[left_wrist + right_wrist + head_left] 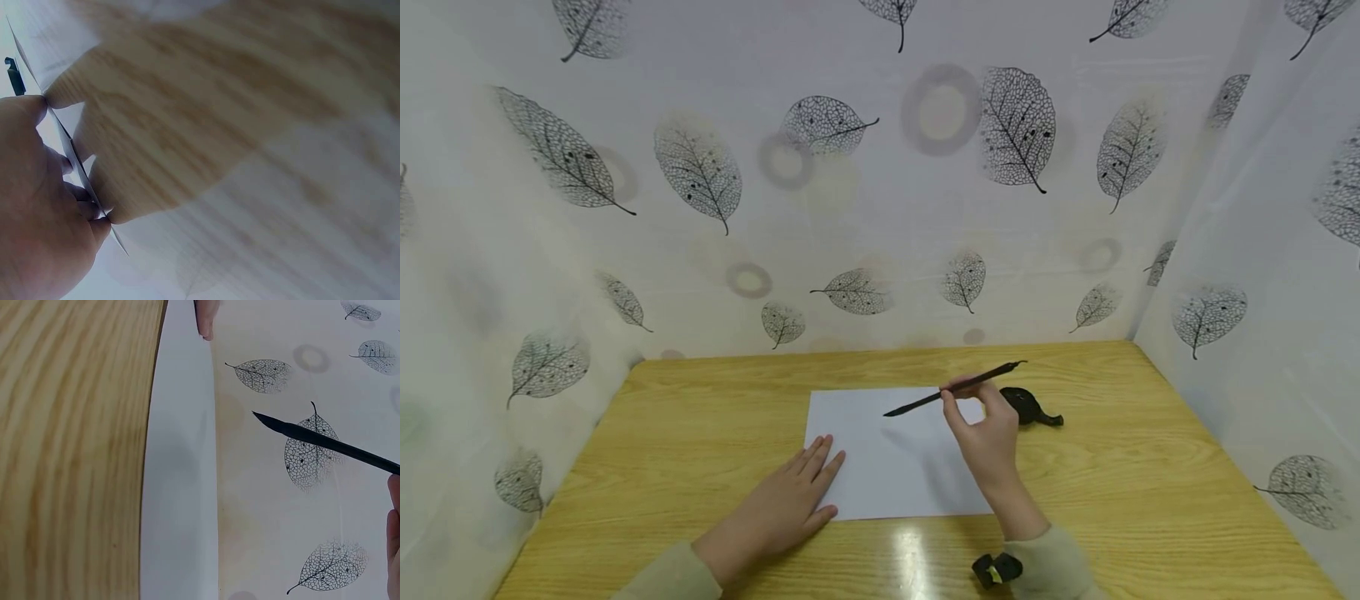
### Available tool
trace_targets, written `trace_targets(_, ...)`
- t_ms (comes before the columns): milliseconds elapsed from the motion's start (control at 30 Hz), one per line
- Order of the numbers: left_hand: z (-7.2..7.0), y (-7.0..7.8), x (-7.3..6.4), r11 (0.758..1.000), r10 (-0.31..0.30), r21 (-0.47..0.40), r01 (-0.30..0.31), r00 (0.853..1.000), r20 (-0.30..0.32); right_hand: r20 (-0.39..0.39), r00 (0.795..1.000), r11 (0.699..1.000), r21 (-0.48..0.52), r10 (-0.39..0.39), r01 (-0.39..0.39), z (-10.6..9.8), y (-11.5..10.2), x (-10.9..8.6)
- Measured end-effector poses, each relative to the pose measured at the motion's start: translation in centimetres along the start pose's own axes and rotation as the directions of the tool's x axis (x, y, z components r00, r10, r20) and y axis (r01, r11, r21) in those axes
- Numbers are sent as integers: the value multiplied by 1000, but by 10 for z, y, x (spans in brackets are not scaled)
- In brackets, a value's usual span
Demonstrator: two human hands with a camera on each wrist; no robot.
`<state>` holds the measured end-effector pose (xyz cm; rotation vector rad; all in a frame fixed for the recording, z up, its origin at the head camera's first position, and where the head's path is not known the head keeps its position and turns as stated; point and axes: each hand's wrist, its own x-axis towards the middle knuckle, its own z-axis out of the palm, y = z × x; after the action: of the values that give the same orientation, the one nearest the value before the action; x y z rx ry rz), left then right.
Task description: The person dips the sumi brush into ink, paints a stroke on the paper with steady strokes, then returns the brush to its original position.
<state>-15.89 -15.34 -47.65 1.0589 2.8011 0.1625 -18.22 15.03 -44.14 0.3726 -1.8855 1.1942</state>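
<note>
A blank sheet of white paper [895, 475] lies on the wooden table. My left hand [790, 500] rests with spread, straight fingers on the paper's left edge; in the left wrist view its fingertips meet the thin edge of the sheet. Between thumb and fingers, my right hand [988, 437] pinches a dark writing brush [917, 405] above the paper. The brush slants, its pointed tip toward the left and its looped end up to the right. In the right wrist view the brush [325, 443] shows a dark, pointed head, raised off the sheet.
Just beyond my right hand sits a small black dish with a spout-like handle [1026, 406]. A leaf-patterned cloth [880, 208] walls the wooden table [700, 433] at the back and sides. A black device [997, 570] is at my right cuff.
</note>
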Motion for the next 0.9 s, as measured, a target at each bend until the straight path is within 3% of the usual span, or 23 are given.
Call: trace_targets(900, 6, -2, 3, 1000, -16, -6, 16, 1000, 10, 79, 995, 998, -23, 68, -67, 35, 0, -13)
